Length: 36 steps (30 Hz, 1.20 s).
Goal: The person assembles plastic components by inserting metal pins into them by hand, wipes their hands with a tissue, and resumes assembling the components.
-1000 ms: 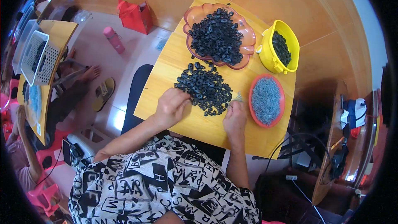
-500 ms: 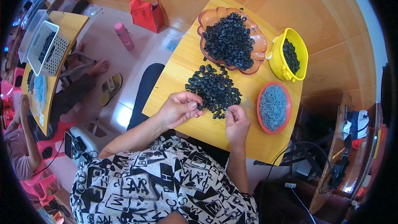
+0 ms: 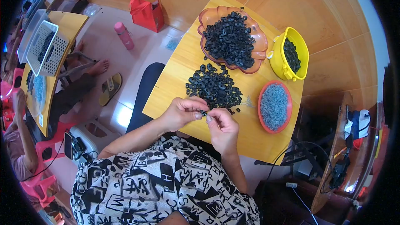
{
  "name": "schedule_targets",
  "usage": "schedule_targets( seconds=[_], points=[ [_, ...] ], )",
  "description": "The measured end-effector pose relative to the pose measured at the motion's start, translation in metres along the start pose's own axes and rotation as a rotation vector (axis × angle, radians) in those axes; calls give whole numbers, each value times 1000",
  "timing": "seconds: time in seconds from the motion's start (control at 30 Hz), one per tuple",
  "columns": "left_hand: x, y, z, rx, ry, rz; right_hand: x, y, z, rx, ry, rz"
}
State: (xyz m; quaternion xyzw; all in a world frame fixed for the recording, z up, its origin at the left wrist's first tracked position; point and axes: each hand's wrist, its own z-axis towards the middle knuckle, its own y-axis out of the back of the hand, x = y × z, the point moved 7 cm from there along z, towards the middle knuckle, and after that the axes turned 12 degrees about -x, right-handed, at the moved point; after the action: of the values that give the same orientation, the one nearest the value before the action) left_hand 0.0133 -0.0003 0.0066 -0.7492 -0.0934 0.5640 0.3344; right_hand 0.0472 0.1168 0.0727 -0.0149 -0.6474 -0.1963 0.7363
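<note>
My left hand (image 3: 183, 113) pinches a small black part (image 3: 203, 113) just in front of the heap. Against that part, the fingertips of my right hand (image 3: 223, 126) are pressed together; whatever they hold is too small to make out. Beyond my hands lies a loose heap of black parts (image 3: 213, 86) on the yellow table (image 3: 162, 96). Right of the heap are a few thin grey pieces (image 3: 248, 102) and a red oval dish (image 3: 260, 118) filled with similar grey pieces (image 3: 273, 106).
A scalloped amber tray (image 3: 259, 41) with black parts stands at the back, beside a yellow bucket (image 3: 280, 67) holding more. On the left, a person sits at another table (image 3: 68, 25) with a white basket (image 3: 60, 52). A red bag (image 3: 146, 15) and pink bottle (image 3: 124, 36) stand on the floor.
My left hand has lifted a black part from the heap. My right hand has moved left from beside the grey pieces and now meets my left hand at the part. The view has also shifted.
</note>
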Motion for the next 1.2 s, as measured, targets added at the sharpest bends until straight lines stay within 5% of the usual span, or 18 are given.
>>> schedule_targets(
  seconds=[0.2, 0.5, 0.63, 0.77, 0.9, 1.0, 1.1, 1.2],
  points=[
    [-20, -10, -5, 54, -293, 489, 9, 2, 0, 14, 70, -201],
    [-24, -22, -7, 128, -370, 634, -35, 7, -15, 48, -282, 55],
    [-18, -26, -8, 113, -404, 720, -8, 5, -16, -37, 148, -195],
    [-12, -26, -8, 136, -411, 733, -55, 11, -26, -26, -235, -3],
    [-1, -23, -7, 113, -228, 597, -56, 19, -21, -33, -318, 71],
    [20, -13, -5, 30, 87, 291, -47, 47, -6, -127, -209, -139],
    [20, -9, -2, 17, 81, 211, -37, 74, 18, -255, 209, -549],
    [20, -6, 1, 0, 78, 224, -47, 75, 28, -190, 302, -690]
  ],
)
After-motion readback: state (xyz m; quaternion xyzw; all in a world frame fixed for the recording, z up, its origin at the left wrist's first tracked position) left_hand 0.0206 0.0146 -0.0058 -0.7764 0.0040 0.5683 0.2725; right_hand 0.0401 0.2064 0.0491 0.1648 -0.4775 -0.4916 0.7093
